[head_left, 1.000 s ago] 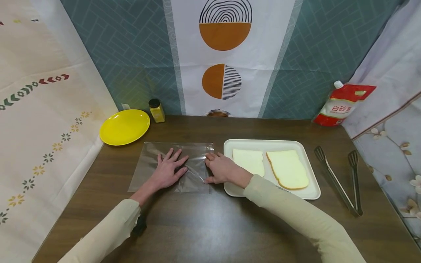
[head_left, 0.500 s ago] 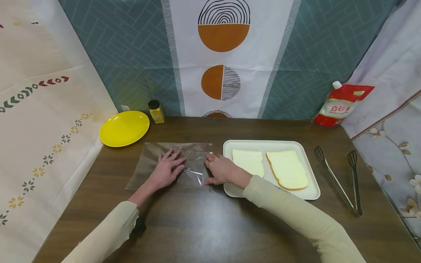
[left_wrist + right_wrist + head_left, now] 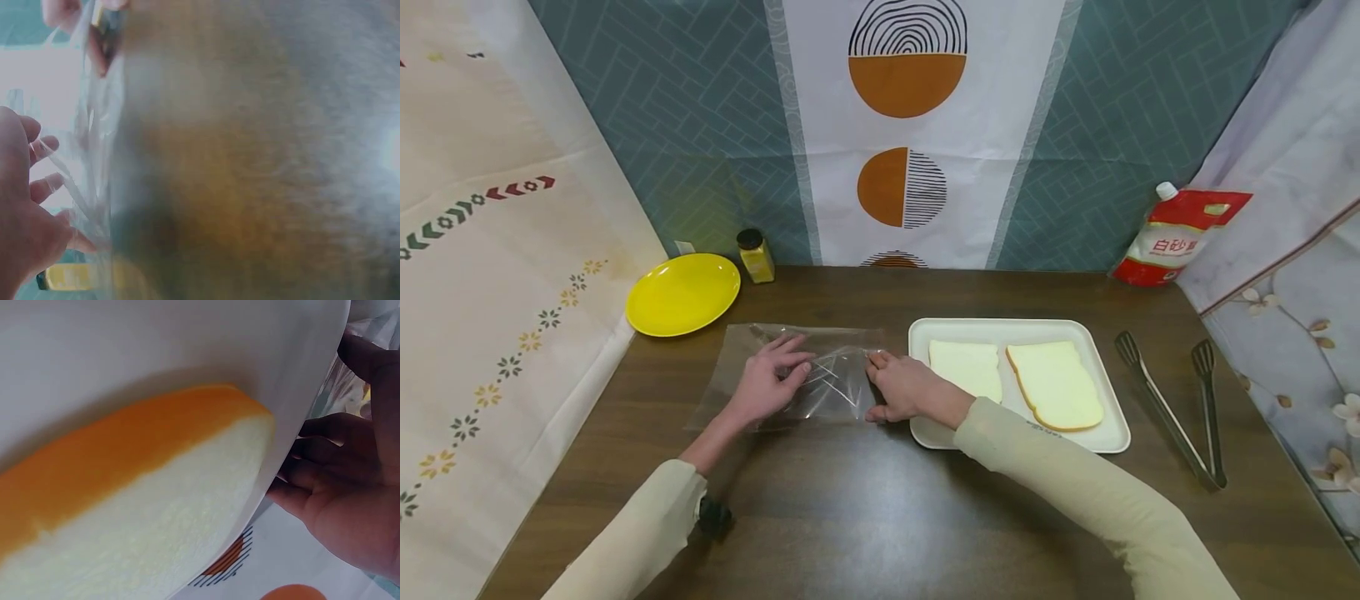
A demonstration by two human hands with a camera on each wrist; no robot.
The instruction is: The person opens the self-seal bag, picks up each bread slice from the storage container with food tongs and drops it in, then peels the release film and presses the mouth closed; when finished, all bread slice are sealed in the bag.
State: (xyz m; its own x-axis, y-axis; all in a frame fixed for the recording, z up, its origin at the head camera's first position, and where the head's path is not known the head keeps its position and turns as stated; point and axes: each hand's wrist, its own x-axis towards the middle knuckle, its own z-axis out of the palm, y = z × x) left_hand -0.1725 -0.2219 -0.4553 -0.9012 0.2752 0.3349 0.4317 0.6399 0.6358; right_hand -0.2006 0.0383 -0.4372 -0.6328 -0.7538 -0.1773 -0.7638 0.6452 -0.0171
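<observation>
A clear plastic bag (image 3: 838, 379) lies on the wooden table in the head view, wrinkled and slightly raised in the middle. My left hand (image 3: 763, 383) rests over its left part, fingers loosely bent. In the left wrist view the thumb and fingers of my left hand (image 3: 34, 200) stand apart against the film. My right hand (image 3: 910, 387) presses the bag's right edge, thumb apart from the fingers. Its wrist lies over the near left of a white tray (image 3: 917, 331) bearing two bread slices. The nearest bread slice (image 3: 156, 487) fills much of the right wrist view.
A yellow plate (image 3: 683, 294) and a yellow jar with a dark lid (image 3: 756, 257) stand at the back left. Metal tongs (image 3: 1172, 417) lie spread right of the tray. A red and white spouted pouch (image 3: 1176, 237) leans in the back right corner.
My left hand has drawn its spread fingers together and shifted slightly left, and the film under it has wrinkled and risen. The right hand stays at the bag's right edge.
</observation>
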